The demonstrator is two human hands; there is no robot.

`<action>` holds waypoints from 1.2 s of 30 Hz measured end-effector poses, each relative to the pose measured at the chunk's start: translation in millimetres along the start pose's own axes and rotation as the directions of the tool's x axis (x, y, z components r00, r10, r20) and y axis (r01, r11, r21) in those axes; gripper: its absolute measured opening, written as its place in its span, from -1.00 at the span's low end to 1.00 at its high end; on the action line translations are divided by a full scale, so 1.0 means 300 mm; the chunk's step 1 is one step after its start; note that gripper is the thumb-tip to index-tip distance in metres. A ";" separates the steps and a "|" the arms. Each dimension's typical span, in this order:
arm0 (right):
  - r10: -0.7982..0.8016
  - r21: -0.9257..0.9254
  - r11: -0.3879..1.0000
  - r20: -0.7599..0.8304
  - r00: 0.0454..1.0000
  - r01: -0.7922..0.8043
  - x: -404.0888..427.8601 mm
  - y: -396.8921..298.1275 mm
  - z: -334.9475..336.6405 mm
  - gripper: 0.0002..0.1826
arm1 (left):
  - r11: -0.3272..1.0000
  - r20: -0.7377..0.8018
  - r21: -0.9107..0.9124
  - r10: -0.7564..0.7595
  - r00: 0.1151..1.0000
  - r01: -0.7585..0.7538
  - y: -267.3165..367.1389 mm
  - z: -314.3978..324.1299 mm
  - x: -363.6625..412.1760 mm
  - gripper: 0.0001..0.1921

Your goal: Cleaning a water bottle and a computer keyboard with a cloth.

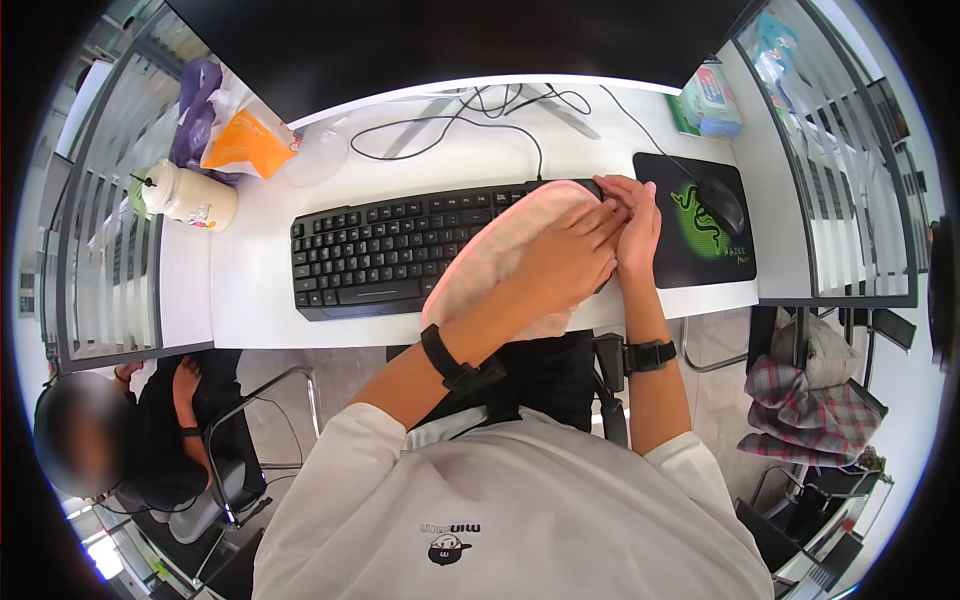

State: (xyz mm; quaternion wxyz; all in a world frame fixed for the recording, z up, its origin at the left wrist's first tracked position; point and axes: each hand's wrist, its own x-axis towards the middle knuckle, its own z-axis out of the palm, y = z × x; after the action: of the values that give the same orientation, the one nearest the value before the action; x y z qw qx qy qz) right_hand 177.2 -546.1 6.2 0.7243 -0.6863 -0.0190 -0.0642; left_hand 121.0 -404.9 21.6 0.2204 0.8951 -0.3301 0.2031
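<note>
A soft pink fabric piece [491, 259] with a rounded edge lies slantwise over the right part of a black keyboard [367, 255]. Across its upper side stretches my left hand [574, 251], its fingers bent at the fabric's right edge. There my right hand [637, 229] meets it, palm turned inward. The fingertips of both hands come together, and what lies between them is hidden. Whether the right fingers grip the fabric cannot be made out. Each wrist wears a black strap.
A black mouse [720, 206] rests on a mouse pad [686, 255] at right. At left stand a cream bottle [199, 196] and an orange-and-white bag [251, 142]. A monitor [480, 45] spans the back, above loose cables [420, 120]. Another person [165, 435] sits at far left.
</note>
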 end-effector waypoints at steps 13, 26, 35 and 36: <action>0.026 0.035 0.999 0.045 0.999 -0.027 0.005 0.021 -0.016 -0.29 | 0.989 0.049 0.140 0.040 0.998 -0.046 0.049 -0.030 -0.093 -0.55; 0.015 0.026 1.000 0.017 1.000 -0.015 0.004 0.022 -0.002 -0.35 | 0.995 0.115 -0.017 -0.099 0.988 0.102 0.092 -0.149 -0.221 -0.43; -0.022 -0.173 0.985 -0.010 1.000 0.020 -0.008 0.001 0.016 -0.47 | 0.907 0.122 0.191 -0.401 0.908 0.375 0.060 -0.272 -0.440 -0.39; -0.034 -0.174 0.984 -0.004 0.999 0.033 -0.008 -0.001 0.015 -0.49 | 0.886 0.125 0.218 -0.442 0.888 0.410 0.049 -0.280 -0.471 -0.39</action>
State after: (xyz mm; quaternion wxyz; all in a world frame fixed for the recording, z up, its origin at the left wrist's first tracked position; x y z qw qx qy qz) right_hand 175.0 -541.4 6.3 0.6606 -0.7461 -0.0222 -0.0802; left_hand -6.2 -299.7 22.4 0.1464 0.9763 -0.1222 0.1020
